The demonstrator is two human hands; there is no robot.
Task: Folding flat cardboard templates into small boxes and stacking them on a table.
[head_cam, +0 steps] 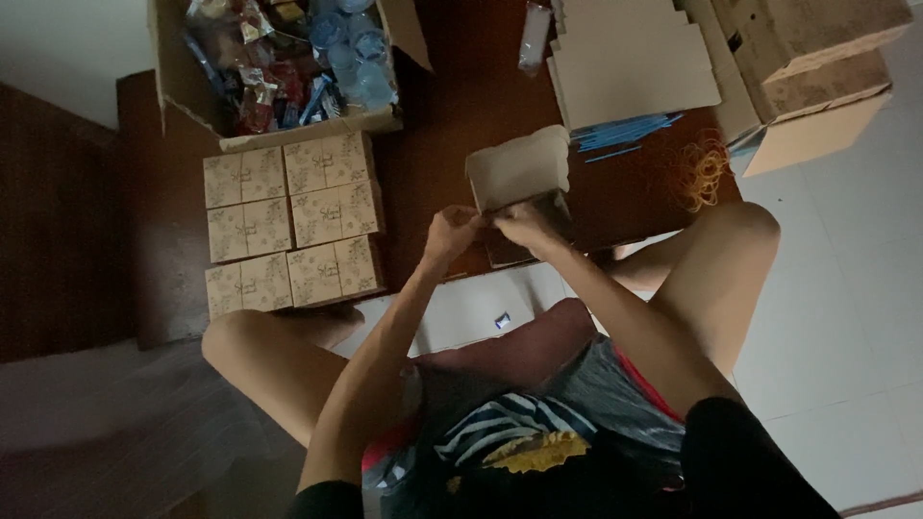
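Small kraft box mid-assembly, lid open

Small kraft box [519,178] held at near edge of dark worktop [433,144], right of stacked finished boxes [293,226]. Left hand [452,234] and right hand [524,223] both pinching its front flap, grip narrow. Probably folding stage; next likely calls for tucking flap squarely. Flat blanks [630,62] beyond box.

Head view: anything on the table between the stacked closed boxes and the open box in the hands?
Nothing: in the head view, only bare dark table separates the closed patterned boxes from the open box both hands hold.
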